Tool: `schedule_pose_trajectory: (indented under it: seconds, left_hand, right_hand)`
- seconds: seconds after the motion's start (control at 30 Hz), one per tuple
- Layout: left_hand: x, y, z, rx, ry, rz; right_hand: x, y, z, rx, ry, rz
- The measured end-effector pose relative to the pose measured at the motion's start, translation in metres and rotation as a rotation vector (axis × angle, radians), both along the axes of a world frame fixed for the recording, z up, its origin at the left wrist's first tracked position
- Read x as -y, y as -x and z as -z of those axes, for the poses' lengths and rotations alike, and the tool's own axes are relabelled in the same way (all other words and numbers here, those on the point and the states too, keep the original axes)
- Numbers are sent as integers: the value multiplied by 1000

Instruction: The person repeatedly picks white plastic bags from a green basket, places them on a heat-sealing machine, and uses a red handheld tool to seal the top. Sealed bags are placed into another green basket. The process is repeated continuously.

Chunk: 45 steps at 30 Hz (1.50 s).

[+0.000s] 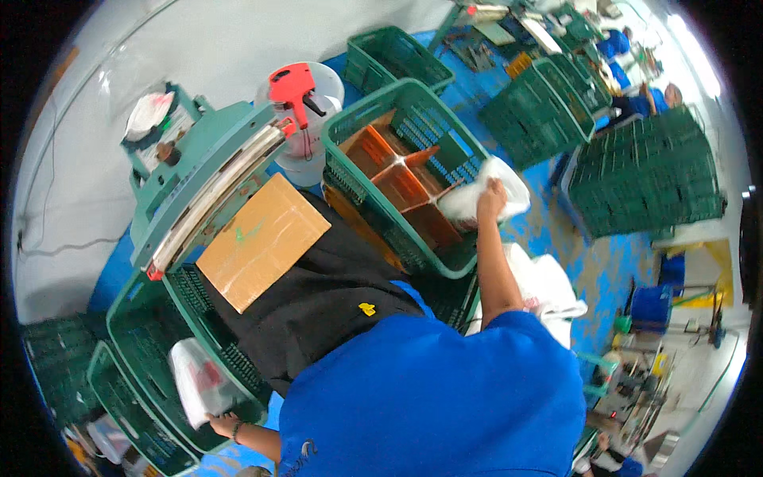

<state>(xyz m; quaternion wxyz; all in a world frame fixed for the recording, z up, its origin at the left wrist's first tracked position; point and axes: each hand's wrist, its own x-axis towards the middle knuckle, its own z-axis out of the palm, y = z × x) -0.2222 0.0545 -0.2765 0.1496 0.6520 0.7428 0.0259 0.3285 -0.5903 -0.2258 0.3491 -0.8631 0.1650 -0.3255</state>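
Observation:
My right hand is closed on a white plastic bag at the right edge of a green crate. Inside that crate stand several orange-brown pieces, with white strips showing between them. At lower left, my left hand grips the lower end of a white, partly see-through plastic package with something reddish inside. This package is in a long green crate beside me. A flat piece of cardboard lies over my dark-clad lap.
A green machine with a long bar stands at the left front. Beyond it, a red gun-shaped tool rests on a whitish bucket. More white bags lie right of me. Stacked green crates and people in blue are farther right.

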Motion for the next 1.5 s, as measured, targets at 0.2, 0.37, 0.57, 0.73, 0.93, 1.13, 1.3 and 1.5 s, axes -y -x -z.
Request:
schedule_pose_trajectory:
  seconds: [0.2, 0.37, 0.57, 0.73, 0.93, 1.13, 1.3, 1.5]
  left_hand:
    - [12, -144, -77, 934, -365, 225]
    - [137, -378, -209, 1153, 227, 910]
    - [313, -509, -339, 1587, -43, 1887]
    - [263, -474, -335, 1379, -12, 1556]
    - [128, -403, -297, 1417, 49, 1066]
    - [103, -373, -301, 1569, -250, 741]
    - [110, -362, -330, 1627, -269, 688]
    - [86, -365, -349, 1623, -485, 753]
  right_hand:
    - [-23, 19, -122, 36, 376, -155]
    - [-86, 10, -259, 346, 514, -429]
    - [-202, 15, -363, 704, 285, -828]
    - [-222, 18, -368, 276, 163, -1273]
    - [-260, -13, -325, -22, 923, -1431]
    - [-311, -16, -300, 558, 675, -1359]
    - [-322, -14, -324, 832, 670, -1245]
    - [-321, -11, -349, 933, 737, -1206]
